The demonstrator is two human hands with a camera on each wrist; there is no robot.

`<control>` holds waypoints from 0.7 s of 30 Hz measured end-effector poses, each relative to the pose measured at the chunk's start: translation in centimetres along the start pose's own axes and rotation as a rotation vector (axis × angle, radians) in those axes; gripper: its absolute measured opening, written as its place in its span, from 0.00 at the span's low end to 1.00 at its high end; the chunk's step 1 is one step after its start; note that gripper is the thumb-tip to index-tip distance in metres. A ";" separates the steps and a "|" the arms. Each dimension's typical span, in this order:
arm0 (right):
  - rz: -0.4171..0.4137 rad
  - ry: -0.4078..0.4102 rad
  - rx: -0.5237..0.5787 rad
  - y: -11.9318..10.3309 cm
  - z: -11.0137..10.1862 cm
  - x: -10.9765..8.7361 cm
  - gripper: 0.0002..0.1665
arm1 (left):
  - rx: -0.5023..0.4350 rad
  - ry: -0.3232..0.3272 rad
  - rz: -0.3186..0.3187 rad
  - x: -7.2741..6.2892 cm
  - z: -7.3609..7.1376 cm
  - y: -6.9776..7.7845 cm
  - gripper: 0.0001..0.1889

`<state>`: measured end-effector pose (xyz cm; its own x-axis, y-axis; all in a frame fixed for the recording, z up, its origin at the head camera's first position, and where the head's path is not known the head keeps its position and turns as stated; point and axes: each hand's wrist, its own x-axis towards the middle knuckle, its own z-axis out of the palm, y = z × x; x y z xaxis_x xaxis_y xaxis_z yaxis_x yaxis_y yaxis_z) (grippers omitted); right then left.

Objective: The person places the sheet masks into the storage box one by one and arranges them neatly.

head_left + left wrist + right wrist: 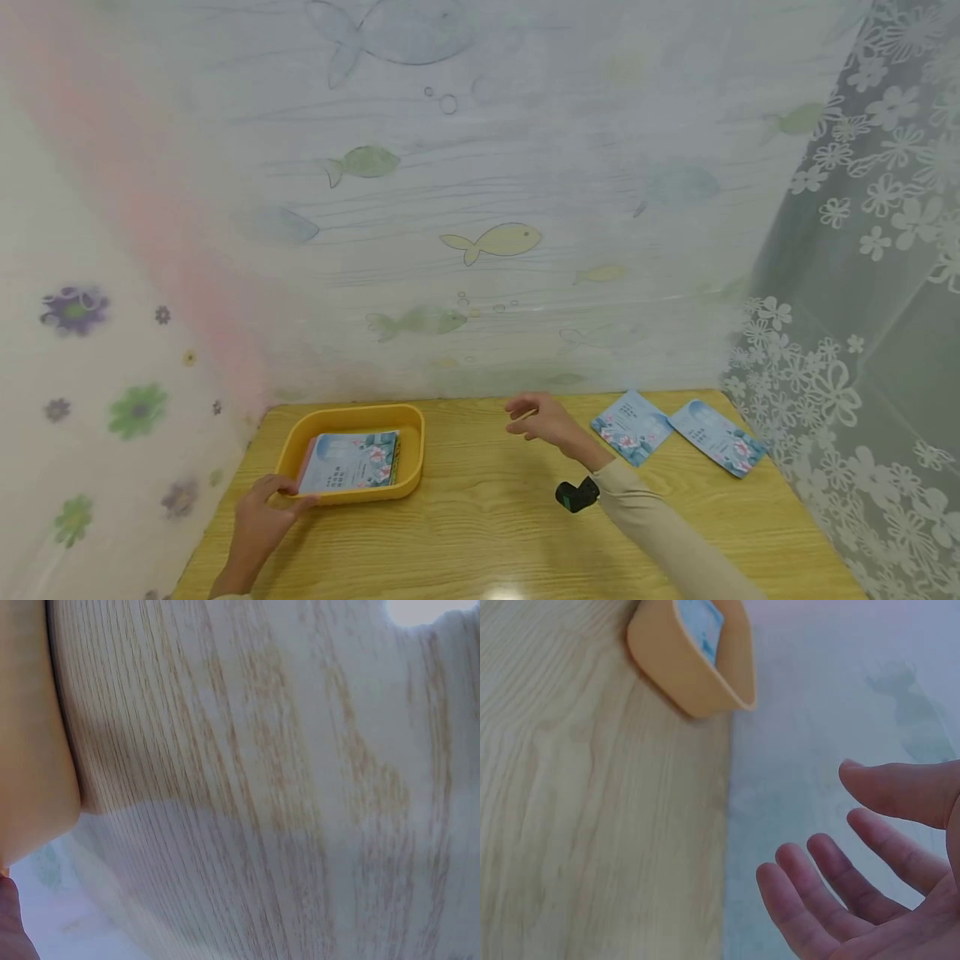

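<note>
My left hand [262,518] grips the near left corner of a yellow plastic tray [375,493], its thumb along the front wall. Inside the tray lies a stack of booklets, the top one a light blue booklet [348,462] with pink flowers. Most of the left hand is out of its wrist view; only a fingertip [11,919] shows beside the tray wall [37,750]. To the right of the tray, my right hand [546,418] hovers above the table, holding nothing. Its fingers are loosely bent and spread, thumb apart, in the right wrist view.
Two similar booklets lie at the back right of the wooden table [465,533]: one blue booklet [633,427] and another blue booklet [718,437], nearly touching. A wall [480,350] with painted fish stands along the back edge. A flowered curtain [825,433] hangs at the right.
</note>
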<state>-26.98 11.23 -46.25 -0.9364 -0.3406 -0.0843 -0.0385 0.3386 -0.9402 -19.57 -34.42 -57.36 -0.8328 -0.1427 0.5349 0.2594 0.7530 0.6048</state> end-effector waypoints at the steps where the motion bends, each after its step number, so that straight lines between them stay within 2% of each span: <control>1: 0.003 0.005 0.000 0.0 -0.3 -0.2 0.21 | 0.001 -0.002 -0.002 0.0 0.0 0.1 0.18; 10: 0.027 0.046 0.002 0.8 -3.3 -2.0 0.22 | 0.006 -0.002 0.003 0.2 -0.1 0.4 0.18; 21: -0.009 0.066 0.022 3.0 -5.7 -3.3 0.24 | 0.018 0.003 -0.004 0.0 -0.2 0.2 0.18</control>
<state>-26.05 18.40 -46.94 -0.9572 -0.2844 -0.0540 -0.0402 0.3156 -0.9480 -19.39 -34.38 -57.10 -0.8325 -0.1480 0.5339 0.2469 0.7636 0.5966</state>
